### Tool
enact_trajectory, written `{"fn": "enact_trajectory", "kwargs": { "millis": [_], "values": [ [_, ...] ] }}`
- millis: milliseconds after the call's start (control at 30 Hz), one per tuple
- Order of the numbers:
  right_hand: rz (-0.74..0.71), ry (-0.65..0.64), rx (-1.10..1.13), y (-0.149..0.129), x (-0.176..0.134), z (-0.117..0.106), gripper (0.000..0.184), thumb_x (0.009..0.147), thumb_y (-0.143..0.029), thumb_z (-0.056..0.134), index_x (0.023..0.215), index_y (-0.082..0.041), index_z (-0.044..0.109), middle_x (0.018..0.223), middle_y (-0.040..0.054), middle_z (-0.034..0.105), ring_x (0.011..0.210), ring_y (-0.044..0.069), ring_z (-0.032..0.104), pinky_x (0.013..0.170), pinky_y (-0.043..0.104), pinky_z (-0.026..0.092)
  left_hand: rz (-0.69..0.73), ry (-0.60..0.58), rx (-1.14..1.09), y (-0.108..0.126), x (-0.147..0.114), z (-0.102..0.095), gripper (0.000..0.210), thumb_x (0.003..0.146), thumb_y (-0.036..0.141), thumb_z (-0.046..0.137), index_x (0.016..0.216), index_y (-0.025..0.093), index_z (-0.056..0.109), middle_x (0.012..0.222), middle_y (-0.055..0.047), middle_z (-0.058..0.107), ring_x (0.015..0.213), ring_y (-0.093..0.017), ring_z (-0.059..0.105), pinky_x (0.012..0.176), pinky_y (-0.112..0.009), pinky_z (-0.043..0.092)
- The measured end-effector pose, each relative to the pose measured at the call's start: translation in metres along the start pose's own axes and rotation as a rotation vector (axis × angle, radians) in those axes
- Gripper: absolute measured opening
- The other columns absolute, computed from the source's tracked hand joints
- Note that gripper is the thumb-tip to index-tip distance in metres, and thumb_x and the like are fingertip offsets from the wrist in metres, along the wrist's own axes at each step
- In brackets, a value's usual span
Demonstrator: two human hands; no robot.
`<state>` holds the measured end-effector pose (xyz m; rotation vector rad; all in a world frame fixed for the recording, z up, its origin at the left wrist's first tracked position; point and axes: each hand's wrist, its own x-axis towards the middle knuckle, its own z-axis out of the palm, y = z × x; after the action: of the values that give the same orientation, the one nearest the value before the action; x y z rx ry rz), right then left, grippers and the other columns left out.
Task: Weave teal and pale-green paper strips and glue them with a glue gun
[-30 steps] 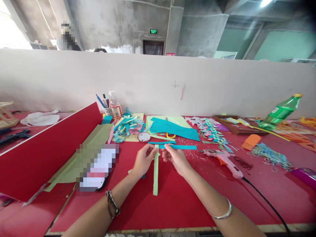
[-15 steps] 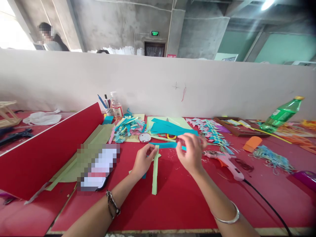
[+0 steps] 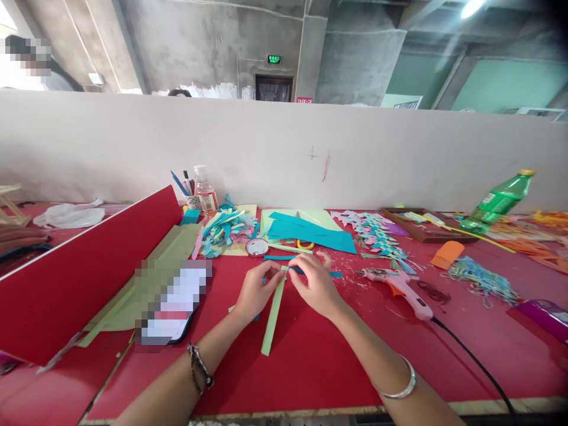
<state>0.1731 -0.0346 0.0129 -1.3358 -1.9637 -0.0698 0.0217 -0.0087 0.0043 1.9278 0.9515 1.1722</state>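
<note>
Partition: long white board (image 3: 133, 148) across 12 o'clock, clock hub being where the fingertips meet; blurred person (image 3: 62, 76) beyond it near 10, farther left than half a second ago.
Table: red flat tabletop (image 3: 288, 384), hub to 6 o'clock and out both sides.
Panel: upright red board with white edge (image 3: 110, 266), 9 to 10 o'clock; at its far left, blurry shape like another person's hand (image 3: 20, 238), not seen there earlier.
Tray: shallow brown rectangular tray (image 3: 432, 236), between 2 and 3; pale sticks inside, slim yellow stick (image 3: 483, 239) crossing out over the rim.
Green bottle: green plastic bottle with yellow cap (image 3: 499, 201), between 2 and 3, tilted; contents unclear.
Right hand: bare hand with silver bangle on the forearm (image 3: 317, 287), was lifted off to 2 o'clock half a second ago, now back beside the left; thumb and finger pinching the blue strip.
Left hand: bare hand with dark bracelet (image 3: 257, 290), same spot as before, fingertips pinching top of the green strip.
Green strip: narrow pale-green paper strip (image 3: 273, 322), hangs from hub; lower end swung from 6 toward 7.
Clear bottle: clear plastic bottle with red-white label (image 3: 206, 192), between 10 and 11, upright.
Blue strip: thin bright-blue paper strip (image 3: 336, 274), at hub, tail showing past right hand toward 3.
Cup: small patterned white cup (image 3: 192, 202), 10 o'clock, pens standing in it.
Dish: round white dish with red rim (image 3: 257, 247), 11 o'clock, dark specks inside.
</note>
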Motion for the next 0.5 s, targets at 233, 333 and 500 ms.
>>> {"fn": "enact_trajectory", "kwargs": {
  "millis": [233, 333, 500],
  "values": [
    [0.119, -0.085, 0.154, 0.0037, 0.0, 0.0048, 0.017, 0.084, -0.031, 0.038, 0.081, -0.025, 0.054, 0.077, -0.0013, 0.063, 0.068, 0.014, 0.053, 0.081, 0.034, 0.025, -0.029, -0.022, -0.039, -0.0044, 0.0006, -0.0009, 0.017, 0.077, 0.031, 0.051, 0.074, 0.016, 0.058, 0.064, 0.0, 0.058, 0.06, -0.012, 0.051, 0.059, -0.021, 0.04],
    [0.139, -0.072, 0.183, 0.0027, 0.0003, 0.0046, 0.018, 0.084, -0.033, 0.04, 0.079, -0.026, 0.055, 0.071, -0.0022, 0.062, 0.062, 0.014, 0.05, 0.076, 0.031, 0.028, -0.04, -0.034, -0.074, -0.0047, 0.0005, -0.0009, 0.017, 0.077, 0.031, 0.051, 0.075, 0.016, 0.059, 0.066, 0.0, 0.059, 0.061, -0.012, 0.052, 0.059, -0.021, 0.04],
    [0.143, -0.022, 0.261, 0.0001, 0.0001, 0.0052, 0.018, 0.082, -0.033, 0.042, 0.075, -0.025, 0.057, 0.069, -0.0013, 0.06, 0.06, 0.014, 0.048, 0.069, 0.029, 0.03, -0.009, -0.016, -0.025, -0.0012, -0.0004, -0.001, 0.016, 0.077, 0.031, 0.051, 0.073, 0.016, 0.058, 0.064, 0.001, 0.057, 0.058, -0.011, 0.05, 0.058, -0.02, 0.039]
  ]
}}
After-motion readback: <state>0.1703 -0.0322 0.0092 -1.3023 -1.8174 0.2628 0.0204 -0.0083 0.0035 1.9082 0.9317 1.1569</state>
